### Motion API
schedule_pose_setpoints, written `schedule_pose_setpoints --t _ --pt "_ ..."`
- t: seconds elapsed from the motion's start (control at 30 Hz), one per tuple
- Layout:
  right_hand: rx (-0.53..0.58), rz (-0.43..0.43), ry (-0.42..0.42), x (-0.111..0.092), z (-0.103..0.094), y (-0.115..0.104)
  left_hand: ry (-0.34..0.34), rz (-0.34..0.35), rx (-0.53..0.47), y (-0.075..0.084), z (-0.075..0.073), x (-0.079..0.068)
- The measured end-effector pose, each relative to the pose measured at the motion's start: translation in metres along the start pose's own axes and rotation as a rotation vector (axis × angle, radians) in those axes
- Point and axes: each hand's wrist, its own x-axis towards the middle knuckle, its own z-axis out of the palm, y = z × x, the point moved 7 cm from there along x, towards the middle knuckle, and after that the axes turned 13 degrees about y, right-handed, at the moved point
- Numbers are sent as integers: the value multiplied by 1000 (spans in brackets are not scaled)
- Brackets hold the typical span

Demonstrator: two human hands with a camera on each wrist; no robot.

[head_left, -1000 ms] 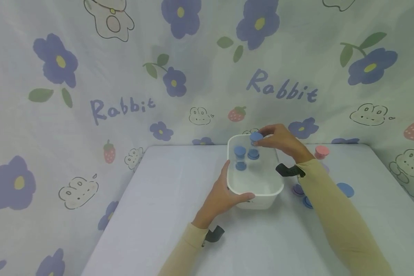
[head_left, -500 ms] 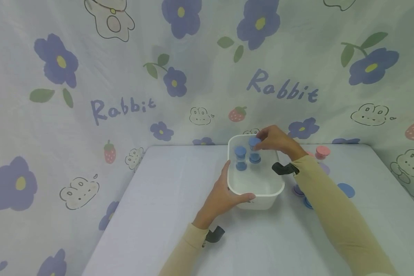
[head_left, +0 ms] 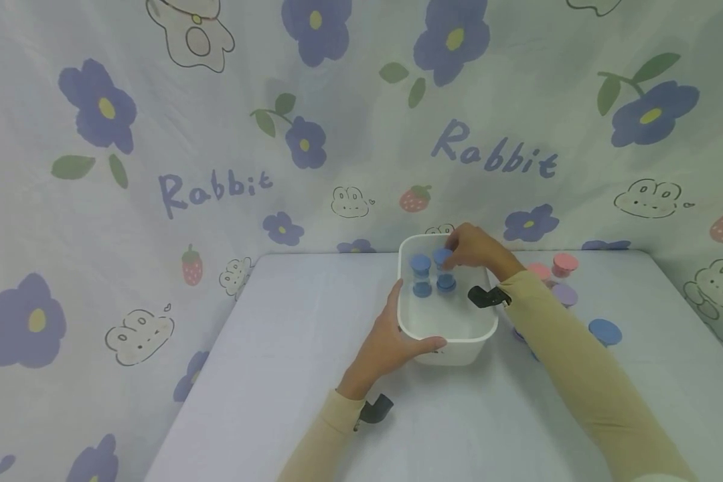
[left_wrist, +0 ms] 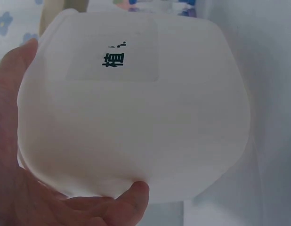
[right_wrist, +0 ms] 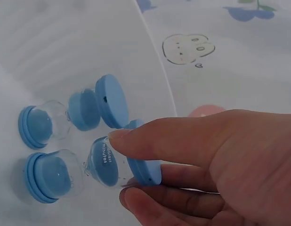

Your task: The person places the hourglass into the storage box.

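Note:
A white plastic bin (head_left: 458, 321) stands on the table, and my left hand (head_left: 387, 345) grips its near left corner, thumb along the front rim. Dark printed characters show on the bin's wall (left_wrist: 136, 113) in the left wrist view. Inside the bin, my right hand (head_left: 477, 249) pinches a blue-capped hourglass (right_wrist: 103, 162) by its upper part, between thumb and fingers. Blue sand lies in both its bulbs. Beside it another blue hourglass (head_left: 421, 266) stands upright at the bin's left side. The held one's lower cap sits close over the bin floor.
Right of the bin, partly behind the right sleeve (head_left: 566, 355), are pink hourglasses (head_left: 565, 263), a purple one (head_left: 564, 294) and a blue one (head_left: 605, 331). A patterned curtain (head_left: 349, 120) hangs behind the white table (head_left: 289, 321).
My right hand has moved down and slightly left, lowering the hourglass deeper into the bin beside the other one. The left hand and the bin have stayed put.

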Motion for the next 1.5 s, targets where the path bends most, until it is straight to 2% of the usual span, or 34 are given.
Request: schedule_pose_setpoints --t 0.37,0.67,0.83,1.5 --pt "-121 -16 -24 0 4 -4 -3 3 -1 2 -1 -1" --pt "-169 -8 -33 0 6 -6 0 17 -3 2 -1 -1" --pt "-181 3 -31 1 8 -4 0 39 3 4 -1 -1" --pt "-186 7 -50 -2 11 -7 1 15 4 1 -2 -2"
